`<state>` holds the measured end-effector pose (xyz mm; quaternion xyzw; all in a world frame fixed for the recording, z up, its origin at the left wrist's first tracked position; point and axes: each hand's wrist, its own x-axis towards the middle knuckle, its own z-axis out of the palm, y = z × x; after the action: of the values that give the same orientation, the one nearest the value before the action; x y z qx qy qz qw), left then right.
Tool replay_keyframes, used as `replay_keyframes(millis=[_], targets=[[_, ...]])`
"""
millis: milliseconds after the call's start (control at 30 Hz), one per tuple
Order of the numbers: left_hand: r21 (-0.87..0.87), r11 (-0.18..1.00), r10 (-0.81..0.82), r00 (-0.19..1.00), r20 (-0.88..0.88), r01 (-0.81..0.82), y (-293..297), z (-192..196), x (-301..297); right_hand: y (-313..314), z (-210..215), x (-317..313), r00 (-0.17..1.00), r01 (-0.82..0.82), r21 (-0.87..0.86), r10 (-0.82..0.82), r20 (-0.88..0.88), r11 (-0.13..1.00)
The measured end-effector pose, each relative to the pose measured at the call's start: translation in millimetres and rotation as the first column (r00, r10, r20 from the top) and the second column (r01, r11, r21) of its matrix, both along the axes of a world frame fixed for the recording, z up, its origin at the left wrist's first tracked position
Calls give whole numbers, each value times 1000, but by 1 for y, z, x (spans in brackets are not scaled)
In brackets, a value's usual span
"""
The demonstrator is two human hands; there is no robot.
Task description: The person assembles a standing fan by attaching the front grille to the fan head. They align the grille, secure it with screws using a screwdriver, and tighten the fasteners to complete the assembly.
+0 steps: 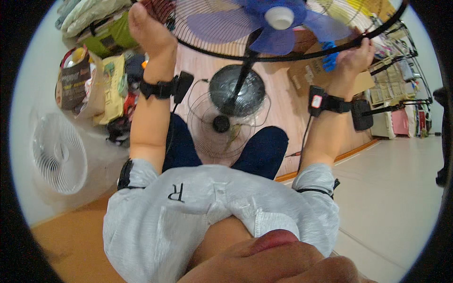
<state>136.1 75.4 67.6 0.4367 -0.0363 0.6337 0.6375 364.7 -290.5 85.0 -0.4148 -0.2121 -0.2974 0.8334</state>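
Note:
A standing fan with blue see-through blades [278,41] and a pale hub cap [279,18] fills the top of the view. A black rim [236,56] runs round its wire guard. Its dark pole [243,73] goes down to a round, shiny base [222,89] on the floor. My right hand [354,59] is closed on the rim at the right. My left hand [153,33] is raised beside the rim's left side, thumb pointing up; its other fingers are hidden. Between my knees, a loose round wire guard [221,124] with a dark centre lies near the base.
A white round grille [60,153] stands at the left wall. Filled bags [75,80] and a green bag [111,37] crowd the left. At right are a cardboard box [302,75] and a loaded rack [391,80]. Cables [188,101] lie around the base.

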Motion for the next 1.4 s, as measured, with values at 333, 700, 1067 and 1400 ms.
replay_keyframes(millis=[333, 700, 1067, 1400], targets=[[-31, 1000, -7, 993, -119, 3, -21, 7, -3, 2, -4, -6, 994, -106, 5, 106, -13, 994], [67, 998, 24, 993, -119, -16, -28, 8, -5, 12, 3, -13, 998, -58, -33, 58, 0, 998], [240, 947, 253, 957, -142, -215, -30, 6, -2, 18, 11, -23, 994, 112, -238, -105, 42, 965], [246, 938, 291, 941, -175, -244, -44, 13, -9, 22, 20, -32, 843, 537, -369, -477, 247, 758]])
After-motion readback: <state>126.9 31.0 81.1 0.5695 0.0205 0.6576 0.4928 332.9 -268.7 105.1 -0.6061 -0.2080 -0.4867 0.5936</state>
